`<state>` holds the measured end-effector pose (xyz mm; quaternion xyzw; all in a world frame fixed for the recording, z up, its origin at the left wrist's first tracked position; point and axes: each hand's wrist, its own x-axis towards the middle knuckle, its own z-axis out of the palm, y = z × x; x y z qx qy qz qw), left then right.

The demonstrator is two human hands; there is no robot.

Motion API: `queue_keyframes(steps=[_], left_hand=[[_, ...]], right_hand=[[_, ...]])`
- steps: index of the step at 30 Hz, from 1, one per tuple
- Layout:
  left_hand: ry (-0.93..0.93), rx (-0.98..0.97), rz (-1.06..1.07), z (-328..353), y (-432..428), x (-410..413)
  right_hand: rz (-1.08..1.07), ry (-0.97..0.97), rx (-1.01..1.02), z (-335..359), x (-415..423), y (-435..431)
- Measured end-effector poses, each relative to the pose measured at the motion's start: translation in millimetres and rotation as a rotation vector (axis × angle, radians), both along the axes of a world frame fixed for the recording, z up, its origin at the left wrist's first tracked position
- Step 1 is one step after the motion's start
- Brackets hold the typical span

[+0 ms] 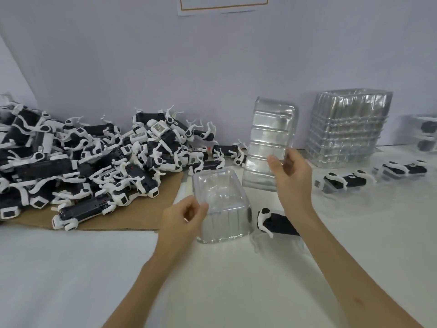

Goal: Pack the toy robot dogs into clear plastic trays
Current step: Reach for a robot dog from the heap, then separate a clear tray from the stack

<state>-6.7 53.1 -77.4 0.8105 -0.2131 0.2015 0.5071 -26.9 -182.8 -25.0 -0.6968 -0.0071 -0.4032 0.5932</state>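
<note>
Black and white dogs [82,162] lie in a big pile on the left, up against the wall [142,67]. Most of them rest on brown cardboard [132,218] on the white table [71,280]. Just right of the cardboard, the left hand [182,218] has its fingers curled and pinches the near left edge of a clear tray [222,204]. This tray sits on the table. Right beside it lies one dog [276,221] with clear plastic round it, partly hidden by the right arm [331,256]. Above that dog, the right hand [290,178] grips a second tray [269,143] by its lower right side, thumb in front and fingers behind. The second tray is up in the air, standing on end and leaning a bit. Further right, a stack [347,129] of clear trays stands by the wall. In front of the stack, two packed dogs [345,182] lie in trays on the table, side by side. At the right edge sit the far trays [425,133], blurry, with dark shapes inside.
</note>
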Motion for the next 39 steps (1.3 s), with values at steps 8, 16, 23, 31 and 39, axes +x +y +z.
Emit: queue_keyframes(steps=[8,16,23,31,39], left_hand=[[0.300,0.142,-0.261,-18,-8,3],[0.088,-0.386,-0.218,12,-17,-13],[0.204,-0.628,-0.097,13,-8,-3],[0.334,-0.826,-0.200,17,-3,-1],[0.356,-0.830,-0.199,18,-2,2]], right_hand=[[-0.068,-0.041,-0.085,2,-6,7],[0.442,0.164,-0.311,2,-18,32],[0.259,0.255,-0.296,13,6,25],[-0.139,0.875,-1.236,1,92,-11],[0.040,0.427,-0.296,34,102,-25]])
